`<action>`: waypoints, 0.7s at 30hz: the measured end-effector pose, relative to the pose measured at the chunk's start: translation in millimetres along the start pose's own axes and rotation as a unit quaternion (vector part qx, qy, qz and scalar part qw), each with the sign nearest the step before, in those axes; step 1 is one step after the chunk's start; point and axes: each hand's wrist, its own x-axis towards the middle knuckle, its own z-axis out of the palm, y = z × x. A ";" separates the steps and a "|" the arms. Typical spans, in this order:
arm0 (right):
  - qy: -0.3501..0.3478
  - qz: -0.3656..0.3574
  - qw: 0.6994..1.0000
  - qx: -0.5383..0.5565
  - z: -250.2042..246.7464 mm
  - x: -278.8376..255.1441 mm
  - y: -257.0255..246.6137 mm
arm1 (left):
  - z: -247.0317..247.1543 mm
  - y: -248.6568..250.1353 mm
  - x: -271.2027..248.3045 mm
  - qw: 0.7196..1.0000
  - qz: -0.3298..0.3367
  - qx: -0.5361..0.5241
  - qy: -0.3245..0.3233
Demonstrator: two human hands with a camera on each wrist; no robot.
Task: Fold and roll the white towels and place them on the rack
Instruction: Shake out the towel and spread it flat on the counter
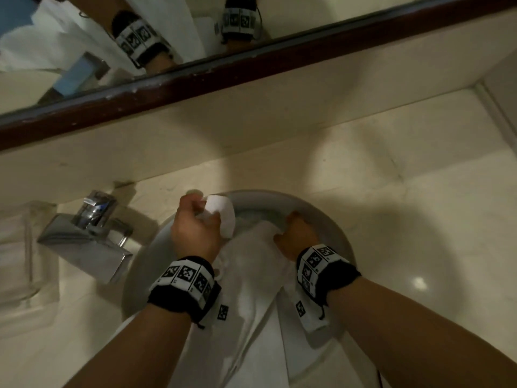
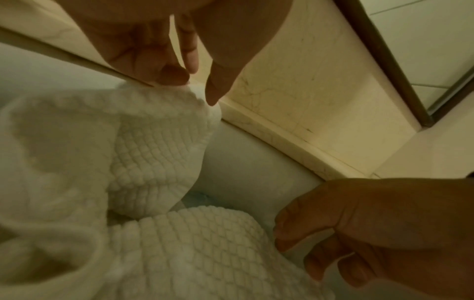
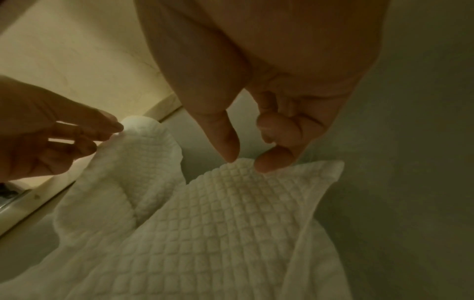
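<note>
A white waffle-weave towel (image 1: 251, 289) lies draped into the round sink basin (image 1: 340, 233) and hangs over its near rim. My left hand (image 1: 205, 212) pinches one far corner of the towel (image 2: 164, 142) and lifts it above the basin's back left; thumb and fingers (image 2: 177, 76) close on the hem. My right hand (image 1: 282, 232) is lower, inside the basin at the right. Its thumb and forefinger (image 3: 271, 162) pinch the far edge of the towel (image 3: 231, 223). No rack is in view.
A chrome faucet (image 1: 89, 233) stands left of the basin on the cream marble counter (image 1: 419, 219). Folded white cloth (image 1: 22, 253) lies at the far left. A mirror with a dark wooden frame (image 1: 251, 71) runs along the wall behind.
</note>
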 end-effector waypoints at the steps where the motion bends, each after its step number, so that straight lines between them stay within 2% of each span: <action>1: -0.006 0.003 1.000 -0.001 0.8 1.5 0.9 | 1.0 -0.4 1.0 1.000 0.000 0.003 -0.007; 7: -0.032 -0.011 0.999 -0.039 6.2 6.1 3.2 | 4.1 -2.8 2.6 0.996 -0.018 0.057 -0.072; 11: -0.030 -0.003 0.998 -0.053 9.6 6.3 2.6 | -1.1 -1.7 1.4 0.999 -0.002 0.053 -0.007; 13: -0.015 0.001 0.999 -0.039 9.8 5.1 2.8 | -7.2 1.6 -2.1 0.999 -0.017 0.040 0.023; 16: 0.000 0.004 1.000 -0.009 8.6 -1.1 -1.2 | -12.4 1.5 -6.9 0.997 -0.050 -0.006 0.051; 21: 0.042 -0.006 0.999 0.008 9.8 -13.3 -4.2 | -17.8 2.9 -14.3 0.994 -0.044 -0.054 0.087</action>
